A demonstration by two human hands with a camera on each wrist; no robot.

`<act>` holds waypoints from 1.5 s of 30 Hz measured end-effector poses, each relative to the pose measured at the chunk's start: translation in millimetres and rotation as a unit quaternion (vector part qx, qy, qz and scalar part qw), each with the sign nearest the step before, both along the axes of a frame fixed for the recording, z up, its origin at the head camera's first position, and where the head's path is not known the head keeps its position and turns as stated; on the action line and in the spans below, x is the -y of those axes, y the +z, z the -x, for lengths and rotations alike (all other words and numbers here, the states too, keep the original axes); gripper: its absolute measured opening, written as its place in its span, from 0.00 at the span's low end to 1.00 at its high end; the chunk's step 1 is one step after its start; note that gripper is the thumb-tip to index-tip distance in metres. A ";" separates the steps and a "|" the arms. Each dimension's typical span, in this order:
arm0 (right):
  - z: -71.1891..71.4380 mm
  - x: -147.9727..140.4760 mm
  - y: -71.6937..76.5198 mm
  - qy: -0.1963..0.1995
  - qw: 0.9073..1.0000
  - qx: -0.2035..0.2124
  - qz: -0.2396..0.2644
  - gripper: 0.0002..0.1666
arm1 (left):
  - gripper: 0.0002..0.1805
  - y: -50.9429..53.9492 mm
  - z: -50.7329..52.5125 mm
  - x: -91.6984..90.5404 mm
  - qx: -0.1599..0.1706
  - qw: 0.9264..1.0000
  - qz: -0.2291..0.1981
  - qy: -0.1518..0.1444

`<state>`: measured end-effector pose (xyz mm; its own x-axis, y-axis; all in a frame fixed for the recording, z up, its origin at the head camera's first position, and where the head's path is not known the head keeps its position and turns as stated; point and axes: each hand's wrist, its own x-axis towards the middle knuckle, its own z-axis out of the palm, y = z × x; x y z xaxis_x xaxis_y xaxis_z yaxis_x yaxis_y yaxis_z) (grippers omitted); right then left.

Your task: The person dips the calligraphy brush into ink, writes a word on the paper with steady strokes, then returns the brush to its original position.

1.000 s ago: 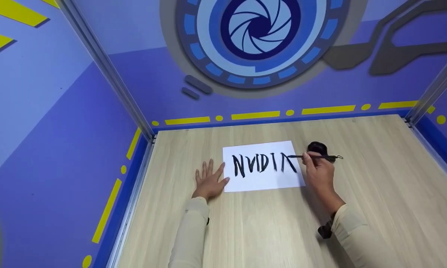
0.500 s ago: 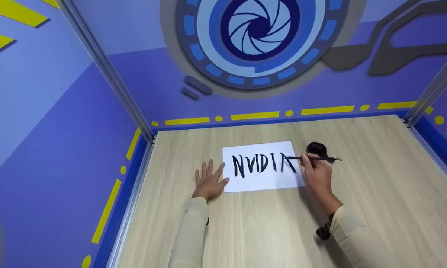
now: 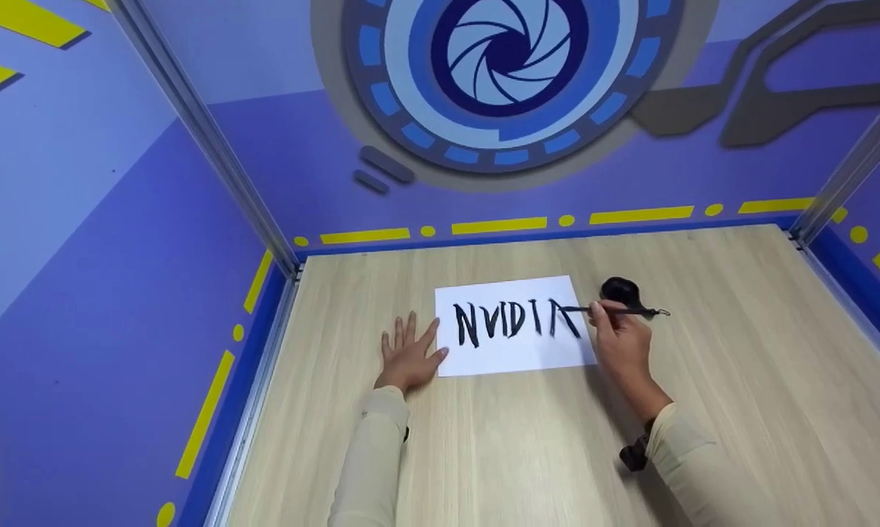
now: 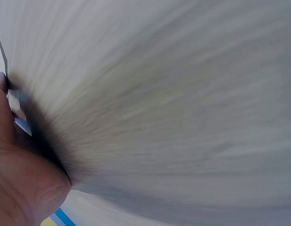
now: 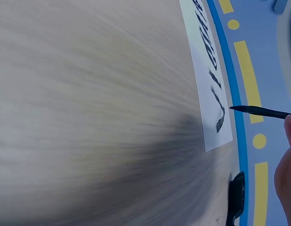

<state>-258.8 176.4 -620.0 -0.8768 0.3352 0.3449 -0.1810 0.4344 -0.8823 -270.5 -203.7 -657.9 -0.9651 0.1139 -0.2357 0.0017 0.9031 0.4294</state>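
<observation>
A white sheet of paper (image 3: pixel 513 359) lies on the wooden table with "NVIDI" and strokes like an A in black. My left hand (image 3: pixel 408 357) rests flat and spread at its left edge, thumb and a fingertip on or by the paper. In the right hand (image 3: pixel 625 348) I pinch a black writing brush (image 5: pixel 263 112), held nearly level with its tip over the last letter. From the right wrist view, the tip appears raised off the paper. Behind the right hand sits a black rounded object (image 3: pixel 619 288), partly hidden; its kind is unclear.
A blue and purple wall panel (image 3: pixel 264 161) with yellow marks borders the table (image 3: pixel 513 454) at the back, with more panels at left and right. Metal posts (image 3: pixel 213 139) stand in the corners. A black device is strapped on the right wrist (image 3: pixel 634 454).
My right hand with the brush has shifted slightly left and toward me, its tip staying near the last letter. The left hand stays in place. The head view has drifted slightly.
</observation>
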 end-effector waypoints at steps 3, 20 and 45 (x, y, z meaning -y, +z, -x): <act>-0.4 0.9 0.9 -0.001 1.000 -0.002 -0.003 0.14 | 0.38 -2.8 2.2 1.2 0.006 1.000 -0.005 0.000; -1.8 3.7 -5.6 0.006 0.999 -0.002 -0.042 0.12 | 0.38 3.4 -0.4 -0.6 0.000 1.000 -0.006 -0.004; -5.3 2.3 -21.5 0.003 0.987 -0.104 -0.126 0.05 | 0.38 -2.9 0.4 1.6 -0.005 1.000 -0.015 -0.006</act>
<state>-253.5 174.1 -641.5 -0.7798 0.2114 0.5893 -0.3499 0.6333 -0.6903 -270.9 -205.3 -660.8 -0.9660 0.1322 -0.2220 0.0171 0.8901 0.4554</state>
